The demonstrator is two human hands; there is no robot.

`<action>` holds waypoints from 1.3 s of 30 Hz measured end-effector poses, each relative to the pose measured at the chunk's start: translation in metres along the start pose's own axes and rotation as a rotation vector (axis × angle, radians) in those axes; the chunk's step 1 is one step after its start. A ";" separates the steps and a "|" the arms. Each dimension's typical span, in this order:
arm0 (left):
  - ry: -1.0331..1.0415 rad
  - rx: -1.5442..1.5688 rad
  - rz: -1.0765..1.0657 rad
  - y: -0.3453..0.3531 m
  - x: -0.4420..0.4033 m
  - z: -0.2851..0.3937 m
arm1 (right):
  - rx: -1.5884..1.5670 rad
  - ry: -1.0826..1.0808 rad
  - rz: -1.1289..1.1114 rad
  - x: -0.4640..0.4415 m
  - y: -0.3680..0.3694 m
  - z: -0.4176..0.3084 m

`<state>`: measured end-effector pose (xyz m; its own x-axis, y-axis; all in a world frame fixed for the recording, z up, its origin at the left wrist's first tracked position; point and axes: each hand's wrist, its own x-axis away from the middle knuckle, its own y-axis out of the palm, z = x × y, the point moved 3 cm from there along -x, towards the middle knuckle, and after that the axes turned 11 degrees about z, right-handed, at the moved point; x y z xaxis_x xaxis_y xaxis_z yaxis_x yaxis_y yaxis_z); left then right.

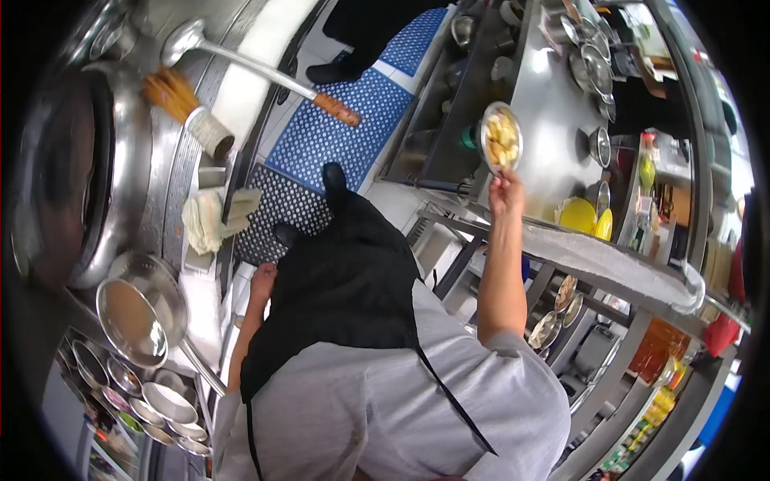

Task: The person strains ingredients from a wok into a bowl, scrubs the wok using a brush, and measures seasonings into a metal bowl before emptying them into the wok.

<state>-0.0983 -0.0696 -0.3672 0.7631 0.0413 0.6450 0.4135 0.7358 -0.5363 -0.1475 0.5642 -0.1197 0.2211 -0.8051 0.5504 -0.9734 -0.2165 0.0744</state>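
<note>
My right hand (507, 194) is stretched out to the right, its fingers closed on the rim of a metal bowl (483, 138). Pale yellow, chunky food pieces (502, 138) lie in that bowl, held over the steel counter (553, 120). Low at my left side, beside my black apron (337, 280), hangs my left hand (263, 282). Its fingers look curled, and no object shows in them. Nearest to it are a folded cloth (202, 222) on the stove edge and a handled pan (178, 301) with a strainer-like round piece (132, 325) on it.
A ladle (249, 62) and a bamboo brush (188, 111) lie beside the large wok (120, 160). Another person (377, 32) stands ahead on the blue mat (337, 124). Several metal bowls (592, 70) and yellow dishes (577, 215) line the right counter; small bowls (168, 402) stand lower left.
</note>
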 end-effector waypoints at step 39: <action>-0.492 0.038 -0.205 -0.019 0.055 0.068 | -0.872 0.009 0.328 -0.665 0.237 0.042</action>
<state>-0.0976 -0.0355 -0.2844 0.3411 0.1993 0.9187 0.5045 0.7858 -0.3578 -0.5229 1.0249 -0.5025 -0.0702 -0.7474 0.6606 -0.6886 0.5155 0.5100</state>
